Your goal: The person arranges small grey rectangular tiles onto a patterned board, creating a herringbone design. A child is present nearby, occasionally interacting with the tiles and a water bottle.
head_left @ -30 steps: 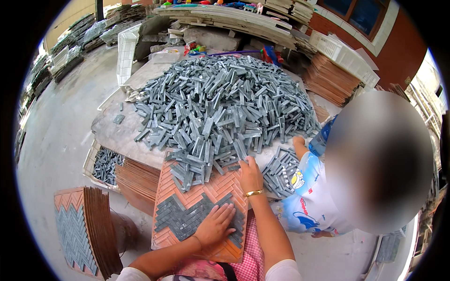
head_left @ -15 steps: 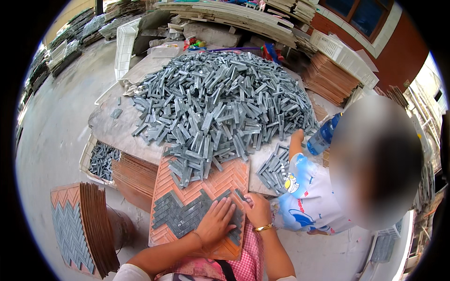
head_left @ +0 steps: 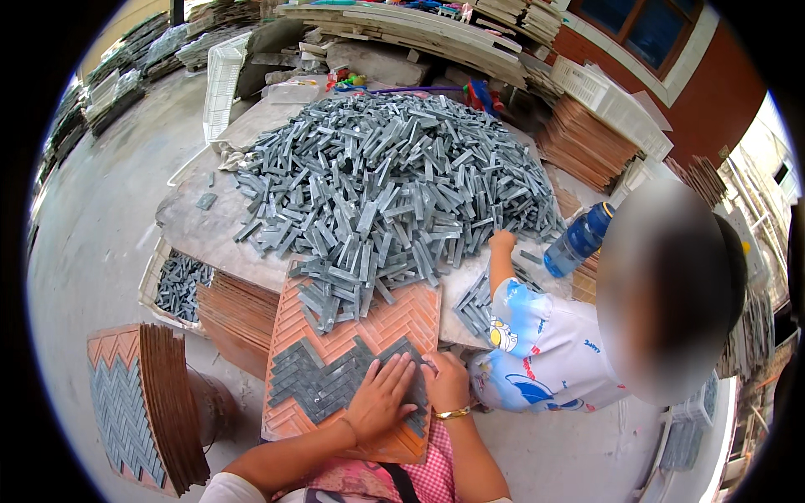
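My left hand [head_left: 381, 399] lies flat with its fingers stretched out over grey stone strips [head_left: 314, 381] set in a zigzag herringbone. These strips sit in an orange ribbed tray [head_left: 293, 318] in front of me. Beside it, my right hand [head_left: 445, 381], with a gold bangle at the wrist, is closed, its fingertips bent down at the right edge of the pattern. Whatever those fingers hold is hidden. A large heap of loose grey strips [head_left: 394, 184] covers the table and spills onto the tray's far end.
At the right stands another person [head_left: 562, 348], one hand [head_left: 503, 241] by a smaller group of strips, beside a blue bottle [head_left: 579, 239]. Left are stacked orange trays [head_left: 239, 323], a white crate of strips [head_left: 151, 289] and another stack topped by a filled tray [head_left: 122, 411].
My right hand has moved slightly left and down against the pattern; the strip seen in its fingers before is now hidden. The other person's hand has shifted left. My left hand stays flat.
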`<state>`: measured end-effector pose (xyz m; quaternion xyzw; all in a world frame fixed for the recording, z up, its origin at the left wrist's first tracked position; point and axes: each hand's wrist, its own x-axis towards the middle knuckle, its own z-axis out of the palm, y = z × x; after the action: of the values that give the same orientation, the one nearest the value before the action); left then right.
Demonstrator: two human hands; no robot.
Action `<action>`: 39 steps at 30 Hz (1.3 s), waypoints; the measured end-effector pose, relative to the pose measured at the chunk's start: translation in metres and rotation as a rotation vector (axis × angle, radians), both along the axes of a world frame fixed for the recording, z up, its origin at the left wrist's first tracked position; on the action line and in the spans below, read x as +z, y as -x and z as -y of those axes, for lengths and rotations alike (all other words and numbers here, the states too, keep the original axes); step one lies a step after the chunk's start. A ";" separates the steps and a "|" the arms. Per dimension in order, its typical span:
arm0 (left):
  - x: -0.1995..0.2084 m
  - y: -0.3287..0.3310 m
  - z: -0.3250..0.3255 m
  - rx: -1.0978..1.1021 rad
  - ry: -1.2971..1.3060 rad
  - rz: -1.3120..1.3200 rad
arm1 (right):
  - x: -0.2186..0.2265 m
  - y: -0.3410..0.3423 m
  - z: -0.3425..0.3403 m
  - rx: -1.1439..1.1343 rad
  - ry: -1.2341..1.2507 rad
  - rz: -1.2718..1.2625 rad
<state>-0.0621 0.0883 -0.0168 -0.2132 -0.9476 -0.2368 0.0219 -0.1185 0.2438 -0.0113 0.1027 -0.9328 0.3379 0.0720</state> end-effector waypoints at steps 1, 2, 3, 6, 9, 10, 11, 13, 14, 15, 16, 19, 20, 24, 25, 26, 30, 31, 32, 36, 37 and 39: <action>0.003 0.003 -0.001 0.010 0.019 -0.003 | 0.002 0.002 -0.001 0.015 0.018 0.032; 0.007 0.007 -0.001 0.020 0.038 -0.007 | 0.004 0.004 -0.002 0.031 0.036 0.064; 0.010 0.011 -0.001 0.032 0.059 -0.011 | 0.006 0.007 -0.003 0.048 0.056 0.095; 0.006 0.022 0.002 -0.021 0.085 -0.024 | 0.008 0.024 -0.014 0.092 0.125 -0.036; 0.001 0.022 0.001 -0.056 0.160 -0.018 | 0.009 0.048 -0.013 -0.008 0.173 -0.041; 0.004 0.021 -0.001 -0.051 0.203 -0.010 | 0.009 0.057 -0.010 -0.029 0.216 -0.042; 0.009 0.019 -0.004 -0.046 0.245 -0.002 | 0.008 0.066 -0.008 -0.048 0.214 -0.045; 0.021 0.016 -0.010 -0.103 0.245 -0.021 | 0.005 0.086 -0.002 -0.077 0.212 -0.055; 0.025 0.014 -0.013 -0.170 0.201 -0.046 | 0.003 0.098 -0.001 -0.069 0.192 -0.071; 0.026 0.010 -0.015 -0.232 0.161 -0.061 | 0.005 0.106 0.006 -0.067 0.186 -0.085; 0.021 0.007 -0.017 -0.262 0.187 -0.007 | 0.007 0.113 0.014 -0.067 0.181 -0.099; 0.007 0.007 -0.016 -0.289 0.213 -0.005 | -0.001 0.130 0.023 -0.067 0.104 -0.193; 0.007 0.009 -0.017 -0.294 0.224 -0.005 | -0.005 0.135 0.022 -0.074 0.056 -0.203; 0.002 0.010 -0.012 -0.292 0.183 0.003 | -0.005 0.136 0.020 -0.122 -0.069 -0.208; 0.000 0.008 -0.009 -0.287 0.153 0.004 | -0.003 0.129 0.020 -0.143 -0.102 -0.206; -0.001 0.008 -0.008 -0.287 0.162 0.000 | -0.002 0.121 0.016 -0.116 -0.059 -0.155; 0.003 0.004 -0.008 -0.328 0.192 -0.021 | 0.000 0.076 -0.013 -0.051 0.143 0.000; 0.003 0.003 -0.007 -0.348 0.205 -0.026 | 0.000 0.065 -0.016 -0.046 0.209 0.027; 0.003 0.002 -0.007 -0.338 0.217 -0.016 | 0.002 0.055 -0.017 -0.030 0.249 0.063; -0.001 -0.001 -0.007 -0.290 0.206 -0.005 | 0.001 0.026 -0.015 -0.023 0.312 0.159; -0.003 0.000 -0.007 -0.275 0.187 -0.011 | 0.000 0.020 -0.013 -0.034 0.300 0.169; -0.002 0.000 -0.007 -0.279 0.213 -0.014 | 0.003 0.014 -0.006 -0.031 0.221 0.140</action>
<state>-0.0616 0.0954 -0.0190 -0.3454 -0.9284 -0.1344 -0.0274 -0.1327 0.2502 -0.0079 0.0559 -0.8941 0.4437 0.0230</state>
